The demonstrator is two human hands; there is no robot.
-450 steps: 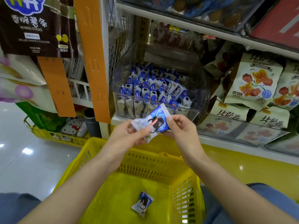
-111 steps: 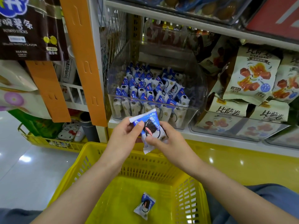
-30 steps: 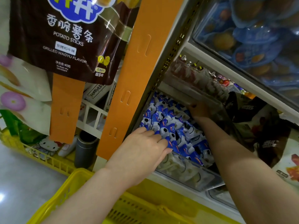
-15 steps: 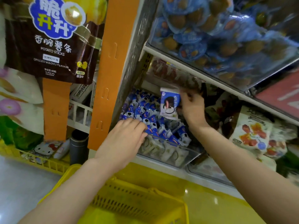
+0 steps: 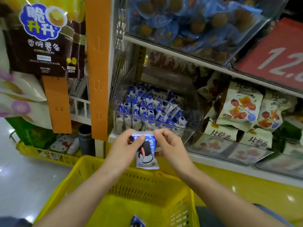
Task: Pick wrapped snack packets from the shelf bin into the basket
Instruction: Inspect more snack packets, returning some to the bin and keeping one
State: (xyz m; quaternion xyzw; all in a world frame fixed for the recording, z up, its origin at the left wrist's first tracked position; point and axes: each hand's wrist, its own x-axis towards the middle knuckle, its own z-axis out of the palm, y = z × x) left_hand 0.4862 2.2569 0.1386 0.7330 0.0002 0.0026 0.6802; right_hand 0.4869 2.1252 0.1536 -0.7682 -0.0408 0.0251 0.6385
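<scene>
I pinch one blue-and-white snack packet [image 5: 146, 150] by its top edge, my left hand [image 5: 126, 149] and right hand [image 5: 170, 147] each gripping a corner, so it hangs above the far rim of the yellow basket [image 5: 124, 182]. Behind it, the clear shelf bin [image 5: 188, 110] is packed with matching packets. Another packet [image 5: 137, 222], I think the same kind, lies on the basket floor, cut off by the frame's edge.
</scene>
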